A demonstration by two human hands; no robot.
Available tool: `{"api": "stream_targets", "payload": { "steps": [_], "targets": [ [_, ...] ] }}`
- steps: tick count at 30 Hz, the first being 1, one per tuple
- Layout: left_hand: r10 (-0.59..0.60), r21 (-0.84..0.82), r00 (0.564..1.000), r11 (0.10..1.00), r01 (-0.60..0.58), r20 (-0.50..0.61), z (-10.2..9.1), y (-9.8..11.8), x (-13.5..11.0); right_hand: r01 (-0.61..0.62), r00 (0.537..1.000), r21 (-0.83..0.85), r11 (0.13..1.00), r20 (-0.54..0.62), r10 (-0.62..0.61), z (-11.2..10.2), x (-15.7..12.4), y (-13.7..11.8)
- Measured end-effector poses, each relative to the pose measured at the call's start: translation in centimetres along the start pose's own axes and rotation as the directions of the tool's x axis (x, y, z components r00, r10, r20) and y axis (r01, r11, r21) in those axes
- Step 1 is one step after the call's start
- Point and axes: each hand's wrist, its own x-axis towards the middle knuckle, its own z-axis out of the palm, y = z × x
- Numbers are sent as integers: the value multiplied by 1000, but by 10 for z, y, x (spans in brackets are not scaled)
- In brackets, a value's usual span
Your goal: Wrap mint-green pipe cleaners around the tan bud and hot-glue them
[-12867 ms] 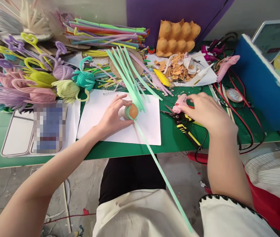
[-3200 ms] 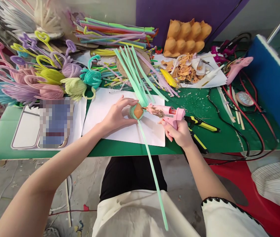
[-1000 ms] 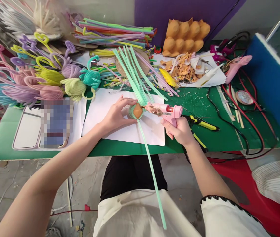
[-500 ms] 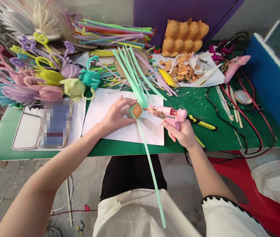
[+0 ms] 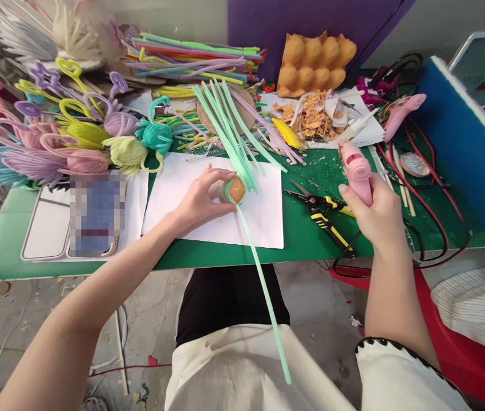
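My left hand (image 5: 203,197) is closed round a small piece with a tan diamond-shaped top (image 5: 237,189) and mint green wrapped about its side. From that piece a long mint green pipe cleaner (image 5: 263,294) hangs past the table edge toward my lap. My right hand (image 5: 377,220) grips a pink hot glue gun (image 5: 357,168), held over the right of the table with its tip pointing away. A bundle of mint green pipe cleaners (image 5: 231,134) lies just beyond my left hand, partly on a white sheet of paper (image 5: 174,197).
Yellow-and-black pliers (image 5: 323,220) lie between the paper and my right hand. Yarn-like pastel bundles (image 5: 86,134) and a phone (image 5: 97,214) occupy the left. An orange egg carton (image 5: 315,63), scraps (image 5: 313,117), cables (image 5: 433,197) and a blue box (image 5: 456,145) stand behind and right.
My right hand has drawn the glue gun away from the tan-topped piece, to the right, uncovering the pliers. My left hand keeps its hold in the same place.
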Motion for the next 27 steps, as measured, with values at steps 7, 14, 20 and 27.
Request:
{"api": "stream_targets", "payload": {
  "steps": [7, 14, 20, 27],
  "targets": [
    [-4, 2, 1000, 1000, 4, 7, 0, 0, 0, -89, 996, -348, 933, -46, 78, 4, -1, 16],
    [18, -13, 1000, 1000, -18, -1, 1, -3, 0, 232, 952, -165, 958, -162, -259, 8, -17, -17],
    [10, 2, 1000, 1000, -10, -7, 1, -2, 0, 623, 767, 121, 773, 104, -634, 58, -34, -79],
    [28, 7, 999, 1000, -28, -26, 2, 1, -1, 763, 621, 293, 577, -81, -780, 95, -29, -100]
  ]
}}
